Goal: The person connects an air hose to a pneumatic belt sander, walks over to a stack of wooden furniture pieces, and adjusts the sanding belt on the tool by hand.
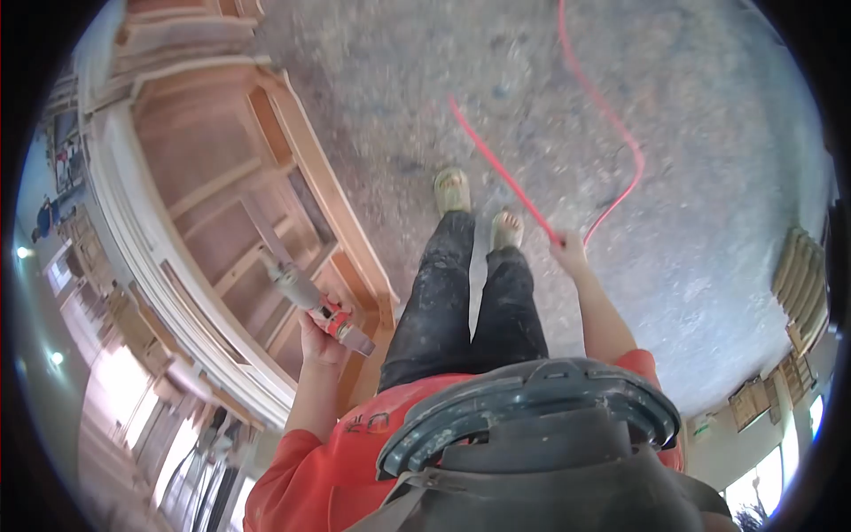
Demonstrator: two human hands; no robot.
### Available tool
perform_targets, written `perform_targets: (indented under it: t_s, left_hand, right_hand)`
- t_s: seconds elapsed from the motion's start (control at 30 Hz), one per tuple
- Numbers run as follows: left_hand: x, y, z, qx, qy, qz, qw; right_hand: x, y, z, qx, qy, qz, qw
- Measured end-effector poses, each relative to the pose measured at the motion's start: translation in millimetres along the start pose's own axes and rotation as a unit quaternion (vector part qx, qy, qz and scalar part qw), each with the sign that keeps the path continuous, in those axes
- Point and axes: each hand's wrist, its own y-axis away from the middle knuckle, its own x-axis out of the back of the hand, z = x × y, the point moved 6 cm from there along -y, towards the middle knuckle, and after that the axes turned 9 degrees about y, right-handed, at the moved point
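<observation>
My left hand (pixel 324 337) is wrapped around a grey-and-red hand-held tool (pixel 301 288). A squarish grey block sits at its near end, and its far end points at the wooden frame. The exact kind of tool is not clear. Out to the right and lower, my right hand (pixel 572 253) is closed on a thin red hose (pixel 505 173). One length of this hose stretches from the fist up and left over the floor. Another length curves from near the fist to the right and away to the top edge.
At my left stands a large wooden cabinet frame (pixel 355 222) with inner bars and a pale moulded edge. My feet (pixel 507 229) are on a stained concrete floor (pixel 408 97). Stacked wooden pieces (pixel 800 275) lie far right. A dark mask-like object (pixel 532 408) hangs below the camera.
</observation>
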Motion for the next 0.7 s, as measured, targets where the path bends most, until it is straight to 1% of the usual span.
perform_targets:
  t_s: [0.03, 0.07, 0.1, 0.13, 0.17, 0.2, 0.23, 0.27, 0.3, 0.37, 0.4, 0.43, 0.47, 0.5, 0.53, 0.57, 0.6, 0.63, 0.67, 0.7]
  left_hand:
    - [-12.9, 8.9, 13.0, -0.006, -0.046, 0.006, 0.999]
    - [-32.2, 14.1, 24.4, -0.016, -0.088, 0.009, 0.996]
    - [-62.3, 24.3, 30.8, -0.005, -0.039, 0.017, 0.999]
    - [-89.0, 27.7, 40.2, -0.005, -0.028, -0.022, 0.999]
    - [-107.8, 32.0, 52.8, -0.024, -0.058, -0.059, 0.996]
    - [-118.8, 35.9, 65.9, -0.044, -0.088, -0.089, 0.991]
    - [-130.3, 29.8, 79.6, -0.031, -0.074, -0.181, 0.980]
    - [-139.7, 18.9, 92.7, -0.034, -0.070, -0.194, 0.978]
    - [-179.0, 40.5, 101.5, -0.073, -0.089, -0.175, 0.978]
    - [-230.6, 49.3, 115.0, -0.052, -0.083, -0.187, 0.977]
    - [-248.2, 42.5, 124.7, -0.056, -0.085, -0.229, 0.968]
    - [-263.3, 37.7, 135.9, -0.063, -0.088, -0.268, 0.957]
    - [-281.3, 40.3, 146.2, -0.080, -0.088, -0.268, 0.956]
    - [-298.8, 42.1, 151.3, -0.088, -0.087, -0.249, 0.961]
    - [-314.2, 41.9, 155.0, -0.096, -0.083, -0.229, 0.965]
    - [-329.5, 40.7, 160.5, -0.110, -0.079, -0.229, 0.964]
    - [-345.6, 36.3, 164.0, -0.118, -0.075, -0.222, 0.965]
    - [-362.4, 30.2, 167.1, -0.128, -0.063, -0.217, 0.966]
    - [-379.0, 20.5, 171.5, -0.148, -0.041, -0.217, 0.964]
    - [-396.0, 6.1, 171.0, -0.119, -0.042, -0.219, 0.968]
  right_hand:
    - [0.3, 31.0, 40.7, -0.061, -0.018, -0.085, 0.994]
    - [18.5, 65.0, 44.8, -0.035, -0.068, -0.107, 0.991]
    - [43.9, 88.5, 14.1, -0.048, -0.056, -0.160, 0.984]
    - [62.5, 100.6, -19.9, -0.065, -0.044, -0.214, 0.974]
    - [83.2, 94.1, -60.2, -0.010, -0.021, -0.150, 0.988]
    - [95.9, 86.8, -93.9, -0.014, -0.024, -0.119, 0.992]
    - [108.4, 79.5, -126.8, -0.019, -0.027, -0.088, 0.996]
    - [120.3, 60.7, -152.3, -0.081, -0.059, -0.091, 0.991]
    - [135.6, 42.1, -177.2, -0.079, -0.141, -0.067, 0.985]
    - [185.4, 11.2, -234.7, -0.020, -0.159, 0.011, 0.987]
    - [213.3, 17.0, -271.1, 0.027, -0.098, 0.059, 0.993]
    - [231.3, 24.3, -286.1, 0.035, -0.113, 0.063, 0.991]
    - [250.0, 30.9, -291.4, 0.042, -0.129, 0.064, 0.989]
    - [261.7, 44.6, -292.6, 0.043, -0.172, 0.067, 0.982]
    - [270.9, 55.9, -283.1, 0.037, -0.163, 0.041, 0.985]
    - [270.5, 57.5, -253.7, 0.002, -0.163, -0.014, 0.986]
    - [270.1, 67.9, -244.5, -0.041, -0.212, -0.004, 0.976]
    - [272.2, 58.4, -226.2, 0.001, -0.074, -0.041, 0.996]
    - [275.7, 58.3, -236.5, 0.021, -0.078, -0.013, 0.997]
    - [285.0, 48.5, -270.0, 0.045, -0.081, 0.010, 0.996]
